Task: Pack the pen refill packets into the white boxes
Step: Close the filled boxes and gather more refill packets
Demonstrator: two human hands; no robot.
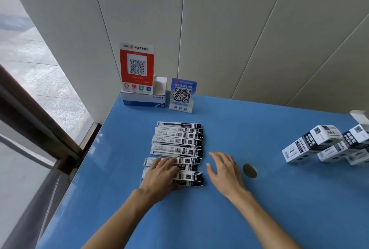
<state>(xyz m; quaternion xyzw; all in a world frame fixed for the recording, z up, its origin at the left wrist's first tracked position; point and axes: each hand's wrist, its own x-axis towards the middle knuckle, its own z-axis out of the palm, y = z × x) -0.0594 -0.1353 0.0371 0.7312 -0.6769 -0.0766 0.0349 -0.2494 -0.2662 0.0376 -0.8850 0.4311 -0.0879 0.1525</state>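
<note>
Several black-and-white pen refill packets (pixel 177 141) lie side by side in a row on the blue table (pixel 259 199), running from mid-table toward me. My left hand (pixel 161 175) rests flat on the nearest packets with straight fingers. My right hand (pixel 224 171) hovers just right of the row, fingers spread and relaxed, holding nothing. Several white boxes (pixel 311 143) with dark labels are stacked at the right edge, well away from both hands; one there (pixel 359 116) has an open flap.
A round metal disc (pixel 250 170) is set in the table right of my right hand. At the back stand a red QR sign (pixel 137 66) on a white carton (pixel 143 99) and a blue QR sign (pixel 182 95). The table's left edge meets a glass door.
</note>
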